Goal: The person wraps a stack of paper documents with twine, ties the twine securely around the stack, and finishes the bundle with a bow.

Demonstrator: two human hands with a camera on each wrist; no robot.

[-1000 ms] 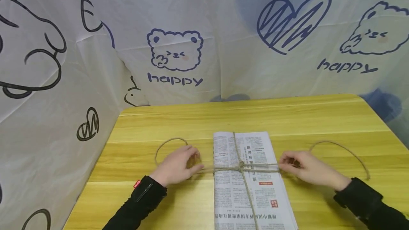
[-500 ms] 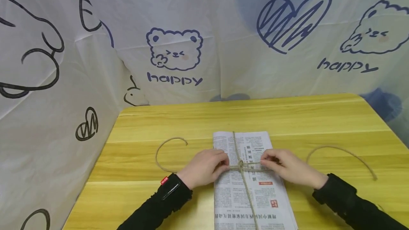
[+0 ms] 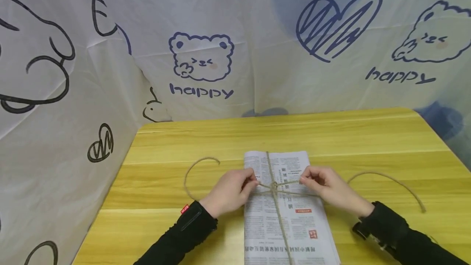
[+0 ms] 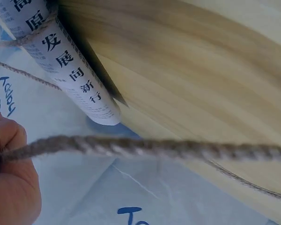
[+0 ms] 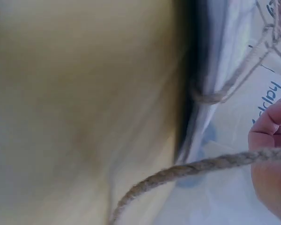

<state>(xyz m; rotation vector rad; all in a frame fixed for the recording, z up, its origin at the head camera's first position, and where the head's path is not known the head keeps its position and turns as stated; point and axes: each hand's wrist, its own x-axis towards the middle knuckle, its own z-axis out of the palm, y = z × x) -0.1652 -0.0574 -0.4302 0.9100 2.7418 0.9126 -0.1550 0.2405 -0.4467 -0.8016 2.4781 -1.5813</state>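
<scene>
Behind newspaper (image 3: 285,212), "happy" backdrop (image 3: 201,91).

The left hand (image 4: 9,178) sat at the lower left of the folded newspaper (image 4: 70,70), its grip closed on a twine strand (image 4: 145,147) stretched across below the paper. More twine crossed the newspaper's upper end. The paper rested on the yellow table (image 4: 201,84).

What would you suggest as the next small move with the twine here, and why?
Probably draw both ends gently outward. The left hand and right hand each pinch the twine close beside the knot on the newspaper, and the strands there look slightly slack.
</scene>
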